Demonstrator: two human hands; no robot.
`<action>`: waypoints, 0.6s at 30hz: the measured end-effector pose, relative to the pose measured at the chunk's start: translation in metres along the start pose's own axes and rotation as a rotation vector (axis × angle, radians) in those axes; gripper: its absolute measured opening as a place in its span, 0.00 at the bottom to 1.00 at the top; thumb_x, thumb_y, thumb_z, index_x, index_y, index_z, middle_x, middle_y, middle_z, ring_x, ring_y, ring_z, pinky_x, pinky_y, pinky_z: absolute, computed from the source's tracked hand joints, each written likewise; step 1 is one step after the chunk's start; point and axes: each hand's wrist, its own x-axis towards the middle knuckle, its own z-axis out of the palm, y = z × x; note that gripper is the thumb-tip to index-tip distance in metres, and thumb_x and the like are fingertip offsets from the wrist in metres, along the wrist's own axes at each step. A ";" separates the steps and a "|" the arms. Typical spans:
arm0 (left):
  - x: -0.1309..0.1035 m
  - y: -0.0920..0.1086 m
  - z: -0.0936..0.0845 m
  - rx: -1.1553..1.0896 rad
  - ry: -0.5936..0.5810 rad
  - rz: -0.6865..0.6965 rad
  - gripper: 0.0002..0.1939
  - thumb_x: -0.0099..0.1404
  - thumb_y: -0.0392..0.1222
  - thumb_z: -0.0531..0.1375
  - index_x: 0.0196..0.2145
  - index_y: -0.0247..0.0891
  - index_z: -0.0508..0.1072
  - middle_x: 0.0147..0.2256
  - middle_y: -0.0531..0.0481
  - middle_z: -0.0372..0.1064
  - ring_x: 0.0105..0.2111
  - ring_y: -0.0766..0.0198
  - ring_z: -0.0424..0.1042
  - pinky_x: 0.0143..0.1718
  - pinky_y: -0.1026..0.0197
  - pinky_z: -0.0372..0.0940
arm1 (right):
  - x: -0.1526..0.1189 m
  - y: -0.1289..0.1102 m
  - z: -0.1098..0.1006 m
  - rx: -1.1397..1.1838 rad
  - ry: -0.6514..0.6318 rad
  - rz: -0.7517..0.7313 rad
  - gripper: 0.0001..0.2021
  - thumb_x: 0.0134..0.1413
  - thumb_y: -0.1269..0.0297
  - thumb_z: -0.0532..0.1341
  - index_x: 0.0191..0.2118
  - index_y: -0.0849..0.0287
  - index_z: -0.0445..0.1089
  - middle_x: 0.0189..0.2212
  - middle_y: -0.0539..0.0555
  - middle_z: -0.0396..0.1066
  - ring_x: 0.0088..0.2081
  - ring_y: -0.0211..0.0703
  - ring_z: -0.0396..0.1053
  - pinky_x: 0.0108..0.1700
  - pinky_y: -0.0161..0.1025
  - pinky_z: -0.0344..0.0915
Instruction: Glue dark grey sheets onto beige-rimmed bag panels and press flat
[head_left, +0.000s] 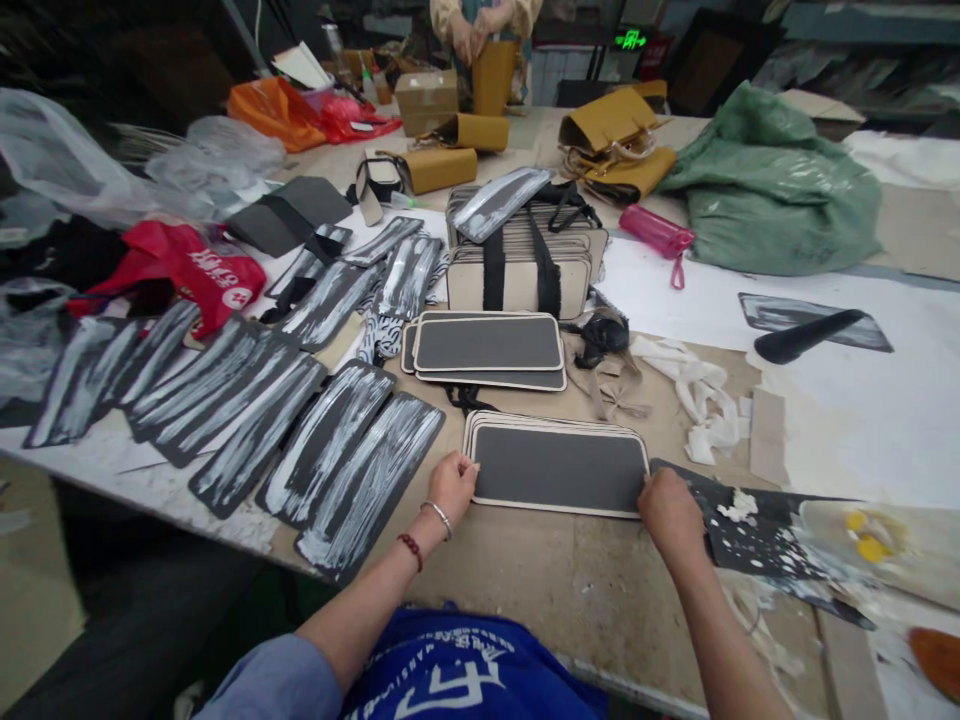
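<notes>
A long worktable (540, 590) is stretching away across a dim workshop, its near part bare, scuffed board and its right side covered with white paper (840, 420). At the near edge a small stack of rounded rectangular panels (559, 468), dark grey faces with pale cream rims, is lying flat. The left hand (452, 485) is pressing its fingertips against the stack's left end and the right hand (670, 510) is curling over its near right corner, so both are bracing the stack between them rather than closing around it. Just beyond, a second stack of the same panels (487, 348) is sitting, and farther still a tall bundle of them (525, 262) is being held together by black straps.

To the left, long dark strips (255, 420) streaked with glossy white glue are fanning out side by side across the table. To the right of the right hand, a glue-spattered black sheet (757, 535) is lying flat, with crumpled white scraps (697, 395) beyond it. Far right, a soft green sack (772, 190) is slumping; a pink tube (657, 231) is lying near it. Mustard-coloured bag pieces (615, 140) are resting at the far side, where another person's hands (474, 28) are handling one. A red plastic bag (191, 268) is lying crumpled far left.
</notes>
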 end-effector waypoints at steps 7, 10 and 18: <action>-0.002 -0.001 -0.001 -0.012 -0.008 -0.010 0.07 0.51 0.40 0.55 0.18 0.38 0.65 0.18 0.54 0.64 0.21 0.67 0.64 0.25 0.65 0.56 | -0.002 -0.002 -0.001 -0.008 0.019 0.002 0.12 0.58 0.68 0.45 0.41 0.69 0.62 0.36 0.65 0.67 0.40 0.49 0.68 0.36 0.39 0.60; -0.003 0.000 -0.002 -0.020 -0.011 0.000 0.08 0.50 0.42 0.55 0.18 0.38 0.65 0.18 0.53 0.65 0.22 0.65 0.65 0.26 0.65 0.57 | -0.003 -0.001 -0.001 0.005 0.032 -0.009 0.12 0.59 0.68 0.45 0.40 0.69 0.61 0.37 0.65 0.67 0.40 0.48 0.68 0.37 0.38 0.59; -0.002 0.005 -0.005 -0.030 -0.018 0.015 0.08 0.48 0.43 0.55 0.17 0.38 0.66 0.17 0.52 0.66 0.21 0.64 0.66 0.25 0.64 0.58 | -0.004 0.002 0.002 0.060 0.083 -0.004 0.10 0.59 0.68 0.47 0.38 0.67 0.62 0.35 0.62 0.68 0.39 0.45 0.68 0.36 0.36 0.57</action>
